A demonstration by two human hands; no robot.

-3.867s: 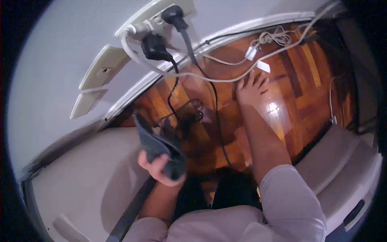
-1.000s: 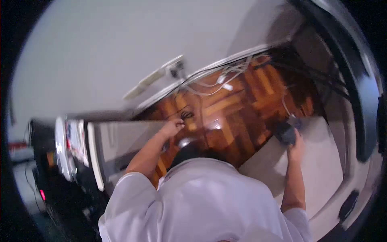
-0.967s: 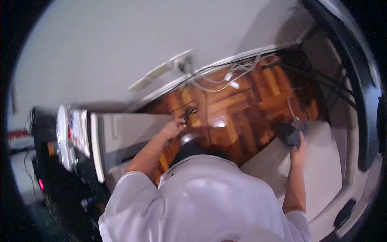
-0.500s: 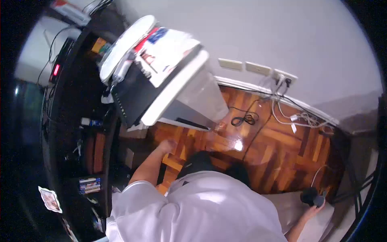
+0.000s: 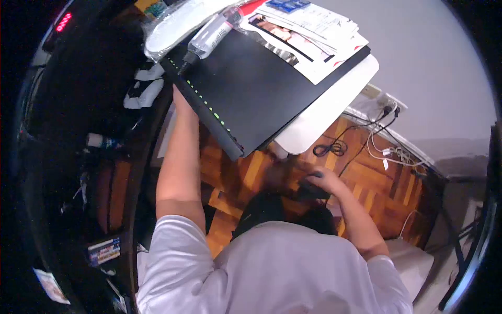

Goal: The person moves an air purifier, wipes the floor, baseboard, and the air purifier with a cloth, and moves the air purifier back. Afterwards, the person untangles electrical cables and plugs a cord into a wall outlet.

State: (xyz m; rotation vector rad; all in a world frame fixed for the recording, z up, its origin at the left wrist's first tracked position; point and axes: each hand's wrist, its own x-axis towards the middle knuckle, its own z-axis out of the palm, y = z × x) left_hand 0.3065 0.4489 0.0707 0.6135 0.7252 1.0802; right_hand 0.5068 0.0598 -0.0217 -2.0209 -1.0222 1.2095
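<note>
Parquet floor (image 5: 361, 201) lies between dark shelving (image 5: 141, 178) and a pale wall (image 5: 434, 68). The left hand (image 5: 181, 98) meets the edge of a black folder (image 5: 251, 94), perhaps steadying it; hidden fingers leave its grip unclear. The folder lies on a white top (image 5: 334, 115), seemingly a flat base for bottle (image 5: 217, 34) and papers (image 5: 314, 29). Lower right, the right hand (image 5: 328, 182) grasps a dark cloth (image 5: 309, 191) above the floor.
</note>
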